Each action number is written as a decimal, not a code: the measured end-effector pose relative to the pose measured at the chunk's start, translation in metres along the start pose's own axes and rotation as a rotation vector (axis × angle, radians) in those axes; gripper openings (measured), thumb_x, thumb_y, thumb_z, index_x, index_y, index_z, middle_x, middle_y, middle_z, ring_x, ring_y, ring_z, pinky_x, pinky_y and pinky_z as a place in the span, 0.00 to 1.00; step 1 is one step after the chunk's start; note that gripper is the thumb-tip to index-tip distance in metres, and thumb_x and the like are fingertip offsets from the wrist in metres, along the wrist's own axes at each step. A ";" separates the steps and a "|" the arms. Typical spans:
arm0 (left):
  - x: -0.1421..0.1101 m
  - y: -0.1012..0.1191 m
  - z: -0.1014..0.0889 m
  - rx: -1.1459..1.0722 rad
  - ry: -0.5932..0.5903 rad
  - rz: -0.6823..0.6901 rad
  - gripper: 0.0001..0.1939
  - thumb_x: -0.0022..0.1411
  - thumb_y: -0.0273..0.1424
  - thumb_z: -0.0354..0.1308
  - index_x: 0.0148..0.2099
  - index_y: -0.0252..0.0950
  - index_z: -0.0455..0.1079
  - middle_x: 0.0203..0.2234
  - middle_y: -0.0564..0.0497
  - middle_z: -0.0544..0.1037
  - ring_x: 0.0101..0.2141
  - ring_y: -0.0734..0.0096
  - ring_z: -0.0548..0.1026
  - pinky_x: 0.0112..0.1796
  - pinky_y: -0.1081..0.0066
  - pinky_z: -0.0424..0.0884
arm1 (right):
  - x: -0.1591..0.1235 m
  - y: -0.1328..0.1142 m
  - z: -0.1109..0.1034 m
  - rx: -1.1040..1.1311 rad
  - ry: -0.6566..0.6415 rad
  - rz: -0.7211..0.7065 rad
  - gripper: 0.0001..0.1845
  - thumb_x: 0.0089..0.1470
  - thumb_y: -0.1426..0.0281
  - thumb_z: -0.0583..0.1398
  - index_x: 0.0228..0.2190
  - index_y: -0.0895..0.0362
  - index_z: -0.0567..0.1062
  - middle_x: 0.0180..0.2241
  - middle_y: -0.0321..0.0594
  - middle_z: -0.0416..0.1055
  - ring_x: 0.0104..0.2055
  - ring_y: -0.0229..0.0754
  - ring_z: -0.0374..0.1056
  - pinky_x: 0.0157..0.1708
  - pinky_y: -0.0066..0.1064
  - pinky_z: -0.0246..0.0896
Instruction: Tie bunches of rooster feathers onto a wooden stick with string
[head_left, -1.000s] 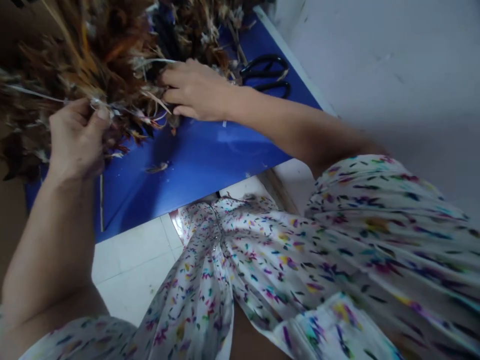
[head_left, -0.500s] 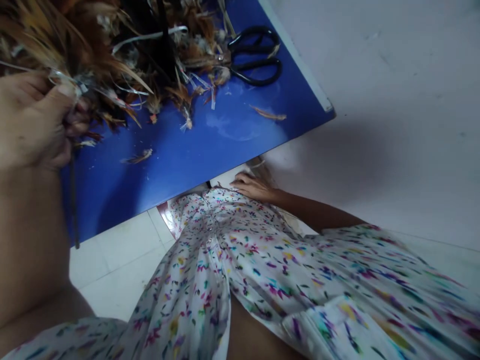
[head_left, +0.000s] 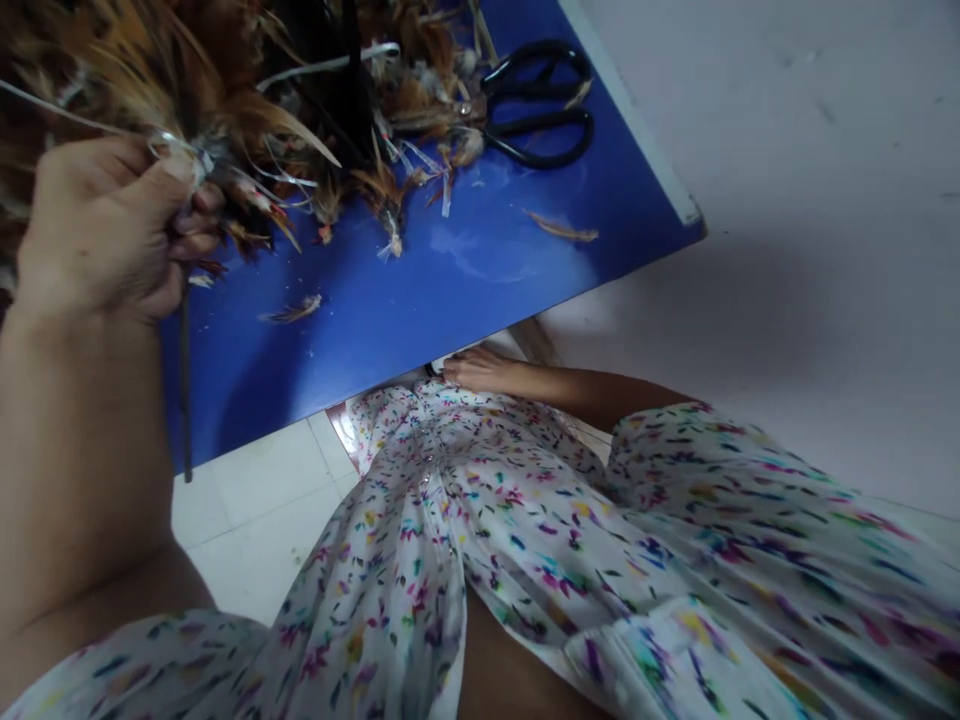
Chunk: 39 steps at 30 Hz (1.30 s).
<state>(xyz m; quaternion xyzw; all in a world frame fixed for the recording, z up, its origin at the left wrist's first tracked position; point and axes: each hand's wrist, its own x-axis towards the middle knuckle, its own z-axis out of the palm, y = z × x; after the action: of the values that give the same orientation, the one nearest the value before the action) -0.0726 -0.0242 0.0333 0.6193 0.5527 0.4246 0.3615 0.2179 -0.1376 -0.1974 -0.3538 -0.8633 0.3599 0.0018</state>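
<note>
My left hand (head_left: 127, 225) is closed around a feather duster, gripping its thin stick (head_left: 187, 400) where brown feathers (head_left: 202, 75) are bound with a pale plastic strip (head_left: 180, 150). The stick's lower end reaches past the front edge of the blue table (head_left: 360, 320). Down at my lap, below that edge, my right hand (head_left: 487, 370) has its fingers curled together beside a small white and dark thing. What those fingers hold, if anything, is too small to make out.
Black-handled scissors (head_left: 540, 105) lie on the table, their blades among heaped feathers and small tied tufts (head_left: 390, 215). Loose feathers (head_left: 562, 228) lie nearer the front edge. A pale wall (head_left: 825, 250) stands to the right, and tiled floor (head_left: 255, 510) shows below.
My right hand has moved left along my lap, its fingers now more curled. The left hand still grips the duster; it and the table appear further right in view.
</note>
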 end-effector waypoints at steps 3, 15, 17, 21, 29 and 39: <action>-0.001 0.002 0.004 -0.043 -0.087 -0.119 0.12 0.60 0.31 0.61 0.28 0.35 0.62 0.20 0.55 0.63 0.19 0.86 0.56 0.18 0.79 0.47 | -0.023 -0.022 -0.035 -0.016 -0.038 -0.021 0.14 0.54 0.80 0.52 0.25 0.52 0.72 0.31 0.42 0.72 0.31 0.43 0.65 0.29 0.35 0.55; 0.003 0.006 0.034 -0.358 -0.112 -0.251 0.16 0.49 0.33 0.68 0.26 0.33 0.63 0.20 0.54 0.66 0.18 0.85 0.56 0.15 0.79 0.46 | -0.007 -0.072 -0.233 -0.427 0.645 -0.142 0.19 0.58 0.75 0.53 0.50 0.58 0.72 0.50 0.50 0.70 0.53 0.53 0.63 0.49 0.46 0.58; 0.000 0.005 0.036 -0.420 -0.143 -0.237 0.17 0.48 0.34 0.69 0.26 0.33 0.63 0.21 0.55 0.66 0.18 0.86 0.55 0.15 0.80 0.46 | 0.021 -0.075 -0.240 -0.394 0.708 -0.150 0.18 0.56 0.74 0.55 0.48 0.61 0.73 0.51 0.51 0.70 0.55 0.55 0.62 0.53 0.48 0.56; -0.004 0.000 0.037 -0.523 -0.177 -0.246 0.18 0.47 0.36 0.70 0.27 0.32 0.63 0.21 0.55 0.65 0.18 0.87 0.55 0.15 0.82 0.46 | 0.056 -0.093 -0.226 -0.060 0.742 -0.178 0.10 0.54 0.72 0.57 0.38 0.57 0.75 0.40 0.43 0.73 0.45 0.46 0.68 0.49 0.41 0.62; -0.006 0.002 0.034 -0.654 -0.162 -0.278 0.19 0.46 0.33 0.71 0.28 0.31 0.63 0.21 0.56 0.64 0.18 0.88 0.55 0.16 0.84 0.46 | 0.091 -0.103 -0.212 0.522 0.846 -0.139 0.16 0.44 0.71 0.64 0.36 0.55 0.65 0.35 0.37 0.69 0.40 0.42 0.69 0.46 0.40 0.65; -0.003 -0.010 0.042 -0.634 -0.090 -0.282 0.17 0.46 0.32 0.70 0.28 0.31 0.63 0.21 0.55 0.65 0.18 0.87 0.55 0.16 0.84 0.46 | 0.118 -0.100 -0.194 0.930 0.705 0.015 0.05 0.50 0.70 0.60 0.28 0.57 0.68 0.19 0.28 0.63 0.21 0.31 0.57 0.24 0.25 0.53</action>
<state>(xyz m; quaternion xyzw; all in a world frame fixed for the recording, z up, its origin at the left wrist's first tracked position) -0.0380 -0.0252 0.0080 0.4118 0.4570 0.4932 0.6151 0.1183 0.0054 -0.0212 -0.4205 -0.5591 0.5618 0.4415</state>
